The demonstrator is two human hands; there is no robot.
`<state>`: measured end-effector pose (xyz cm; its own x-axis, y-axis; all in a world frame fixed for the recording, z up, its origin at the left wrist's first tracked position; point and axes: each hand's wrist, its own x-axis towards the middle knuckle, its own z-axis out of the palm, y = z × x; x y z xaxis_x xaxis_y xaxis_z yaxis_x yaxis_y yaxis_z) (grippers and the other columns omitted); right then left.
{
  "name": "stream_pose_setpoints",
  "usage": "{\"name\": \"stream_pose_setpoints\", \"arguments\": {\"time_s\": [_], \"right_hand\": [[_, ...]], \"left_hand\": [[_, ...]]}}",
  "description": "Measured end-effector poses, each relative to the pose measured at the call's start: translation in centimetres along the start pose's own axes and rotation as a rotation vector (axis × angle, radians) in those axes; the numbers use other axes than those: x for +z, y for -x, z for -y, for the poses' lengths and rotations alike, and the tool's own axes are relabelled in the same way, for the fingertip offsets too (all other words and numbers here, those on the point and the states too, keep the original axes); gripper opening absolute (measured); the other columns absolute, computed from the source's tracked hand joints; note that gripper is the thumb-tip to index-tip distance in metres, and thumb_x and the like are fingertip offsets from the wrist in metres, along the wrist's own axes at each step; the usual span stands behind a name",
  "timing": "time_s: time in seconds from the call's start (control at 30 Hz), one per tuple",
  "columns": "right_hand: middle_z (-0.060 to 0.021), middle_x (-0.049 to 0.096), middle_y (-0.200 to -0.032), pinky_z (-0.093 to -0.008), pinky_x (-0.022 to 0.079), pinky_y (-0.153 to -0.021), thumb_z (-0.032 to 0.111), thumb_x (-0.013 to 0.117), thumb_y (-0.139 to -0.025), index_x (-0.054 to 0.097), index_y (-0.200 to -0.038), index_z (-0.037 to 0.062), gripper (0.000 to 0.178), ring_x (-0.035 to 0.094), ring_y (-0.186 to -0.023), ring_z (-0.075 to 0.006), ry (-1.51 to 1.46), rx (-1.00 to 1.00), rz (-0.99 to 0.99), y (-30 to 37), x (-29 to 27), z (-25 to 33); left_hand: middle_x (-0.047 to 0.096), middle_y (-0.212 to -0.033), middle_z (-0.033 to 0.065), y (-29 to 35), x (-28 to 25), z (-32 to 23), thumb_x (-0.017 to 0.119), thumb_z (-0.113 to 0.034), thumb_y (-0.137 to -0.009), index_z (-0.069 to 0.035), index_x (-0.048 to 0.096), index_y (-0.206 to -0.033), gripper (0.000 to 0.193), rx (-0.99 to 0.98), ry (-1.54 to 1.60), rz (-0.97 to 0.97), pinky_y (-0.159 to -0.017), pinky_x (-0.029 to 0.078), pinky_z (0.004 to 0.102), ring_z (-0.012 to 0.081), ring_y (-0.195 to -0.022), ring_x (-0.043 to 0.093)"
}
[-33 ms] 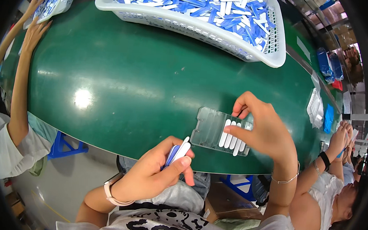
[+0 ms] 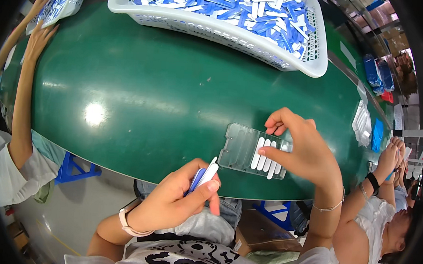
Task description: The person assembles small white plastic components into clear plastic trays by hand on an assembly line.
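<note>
My left hand (image 2: 176, 197) is closed around a small bundle of flat, round-ended strips (image 2: 204, 176), white and blue, their tips sticking up past the fingers. A clear plastic tray (image 2: 237, 145) with slots lies on the table near its front edge. Several white strips (image 2: 267, 159) sit side by side in its right part, while the left slots hold none. Over the tray's right end is my right hand (image 2: 300, 142), thumb at the white strips and bent fingers beyond the far edge. Thumb and fingers are apart, with nothing visible between them.
A white perforated basket (image 2: 218, 28) heaped with blue and white strips stands at the back of the green table (image 2: 141, 89). Another basket (image 2: 71, 2) is far left, beside a co-worker's arms (image 2: 28, 72). Clear trays (image 2: 362, 124) and a co-worker's hands (image 2: 391, 155) are at right.
My right hand has shifted very slightly over the tray. The left hand, its strips and the tray look almost the same.
</note>
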<state>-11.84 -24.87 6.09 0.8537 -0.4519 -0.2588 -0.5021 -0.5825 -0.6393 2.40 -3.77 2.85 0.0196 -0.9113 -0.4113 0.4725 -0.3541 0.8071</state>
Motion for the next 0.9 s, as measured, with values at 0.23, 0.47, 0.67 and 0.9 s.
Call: {"name": "stream_pose_setpoints", "arguments": {"time_s": [0.23,0.47,0.67,0.9], "right_hand": [[-0.0039,0.062,-0.085,-0.0292,0.038,-0.078,0.019,0.081,-0.067,0.060,-0.091,0.0062,0.035,0.056,-0.079,-0.0168,0.097,-0.005,-0.062,1.5,-0.6,-2.4],[-0.0025,0.060,-0.072,-0.0273,0.042,-0.059,0.018,0.086,-0.061,0.061,-0.088,0.0037,0.039,0.052,-0.068,-0.0128,0.020,0.042,-0.003,0.4,-1.8,-4.3],[-0.0049,0.063,-0.080,-0.0268,0.043,-0.059,0.015,0.082,-0.067,0.067,-0.088,0.0028,0.028,0.057,-0.070,-0.0155,-0.159,-0.238,-0.154,1.9,0.6,0.8],[-0.0064,0.063,-0.078,-0.0288,0.044,-0.056,0.002,0.076,-0.067,0.068,-0.084,0.0025,0.019,0.058,-0.067,-0.0187,-0.394,-0.347,-0.382,3.8,4.6,1.8]], "left_hand": [[0.051,-0.081,0.0043,-0.9,0.6,-0.2,0.037,-0.016,-0.101,-0.003,0.046,-0.107,0.018,-0.020,0.108,-0.082,-0.043,0.026,0.0186,0.0033,-0.051,0.028],[0.052,-0.069,0.0017,-0.9,0.5,-0.7,0.041,-0.020,-0.101,0.001,0.055,-0.103,0.025,-0.025,0.013,0.030,-0.045,0.027,0.0200,0.0032,-0.051,0.032],[0.045,-0.065,-0.0025,-1.0,0.8,0.1,0.043,-0.021,-0.100,0.001,0.056,-0.101,0.025,-0.005,0.046,0.100,-0.050,0.031,0.0200,0.0033,-0.056,0.036],[0.043,-0.073,-0.0017,-1.1,0.9,0.3,0.039,-0.024,-0.101,-0.001,0.049,-0.112,0.027,0.085,0.020,0.060,-0.050,0.028,0.0199,0.0035,-0.057,0.031]]}}
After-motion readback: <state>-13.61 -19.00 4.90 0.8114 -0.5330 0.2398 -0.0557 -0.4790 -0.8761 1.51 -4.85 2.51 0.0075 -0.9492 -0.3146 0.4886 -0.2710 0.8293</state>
